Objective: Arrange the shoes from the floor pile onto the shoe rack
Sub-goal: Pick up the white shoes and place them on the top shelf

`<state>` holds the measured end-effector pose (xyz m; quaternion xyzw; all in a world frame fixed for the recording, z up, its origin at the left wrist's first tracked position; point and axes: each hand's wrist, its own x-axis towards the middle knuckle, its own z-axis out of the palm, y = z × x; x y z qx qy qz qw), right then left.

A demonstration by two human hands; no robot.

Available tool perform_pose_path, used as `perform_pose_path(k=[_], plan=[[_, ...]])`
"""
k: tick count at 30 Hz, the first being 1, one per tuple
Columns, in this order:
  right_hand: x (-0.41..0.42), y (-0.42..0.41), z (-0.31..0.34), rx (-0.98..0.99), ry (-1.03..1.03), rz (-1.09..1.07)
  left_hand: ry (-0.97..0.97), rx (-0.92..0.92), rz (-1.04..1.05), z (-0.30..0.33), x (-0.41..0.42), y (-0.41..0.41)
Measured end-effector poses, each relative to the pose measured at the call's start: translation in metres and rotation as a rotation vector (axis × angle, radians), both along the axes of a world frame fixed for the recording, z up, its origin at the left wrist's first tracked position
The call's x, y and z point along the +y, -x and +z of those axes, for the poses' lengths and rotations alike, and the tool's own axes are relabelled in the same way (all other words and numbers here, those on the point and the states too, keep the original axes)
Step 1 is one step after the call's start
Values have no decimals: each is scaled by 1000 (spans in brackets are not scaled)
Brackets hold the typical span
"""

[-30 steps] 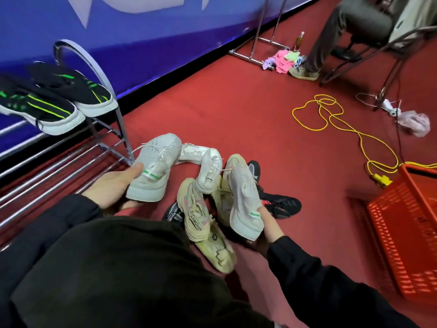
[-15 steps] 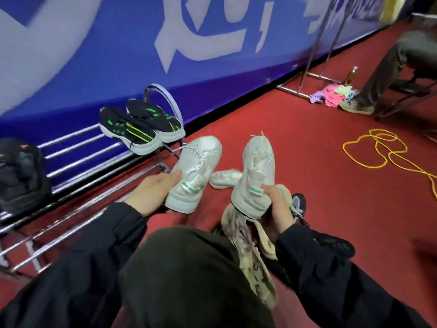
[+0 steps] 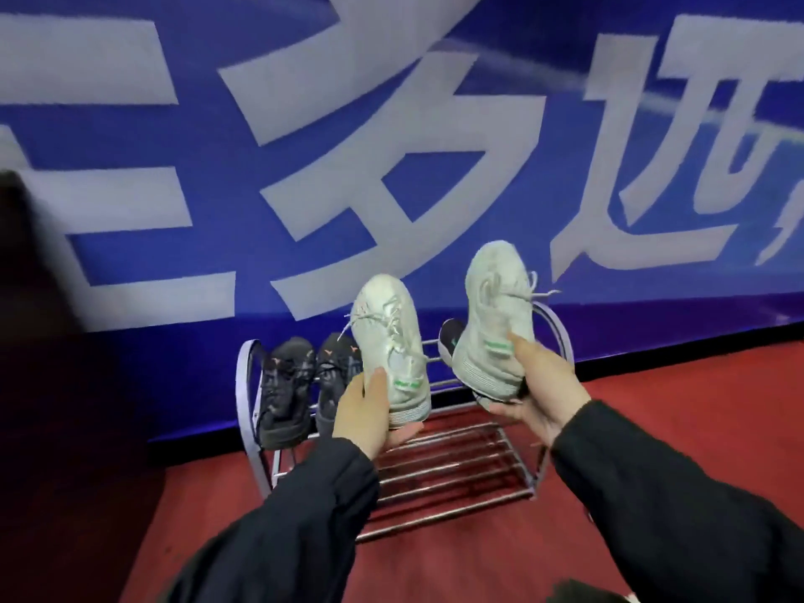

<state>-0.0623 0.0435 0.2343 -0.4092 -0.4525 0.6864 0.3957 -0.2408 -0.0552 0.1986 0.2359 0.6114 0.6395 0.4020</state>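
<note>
Each of my hands holds one white sneaker with a green heel tab, toe pointing up and away. My left hand grips the heel of the left white sneaker. My right hand grips the heel of the right white sneaker. Both shoes hang in the air above the chrome shoe rack, which stands against the blue wall. On the rack's top tier sit a pair of dark grey sneakers at the left and a black shoe with green marks, mostly hidden behind the right white sneaker.
A blue banner wall with large white characters rises right behind the rack. Red carpet covers the floor around it. The rack's lower bars show bare. A dark blurred shape fills the left edge.
I have lifted both white sneakers from the floor pile up in front of the rack. The view has swung left and up, so the pile, cable and basket have left the frame.
</note>
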Motion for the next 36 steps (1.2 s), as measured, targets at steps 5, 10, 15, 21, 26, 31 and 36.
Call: perform_pose_path(k=[5,10,15,21,26,31,36], plan=[[39,79,-25,27,182,-44,52,7,56,-22,23,19],[56,73,-63,-244,-63,-142,162,115,117,-76,78,34],[71,69,-82,-283,-202,-232,201,117,128,-47,85,4],[81,71,-97,-394,-115,-242,369,204,231,-69,100,3],[75,79,-105,-421,-212,-204,465,260,265,-64,96,3],[73,90,-113,-370,-176,-269,440,252,309,-66,87,4],[77,90,-120,-374,-121,-274,366,211,399,-66,82,0]])
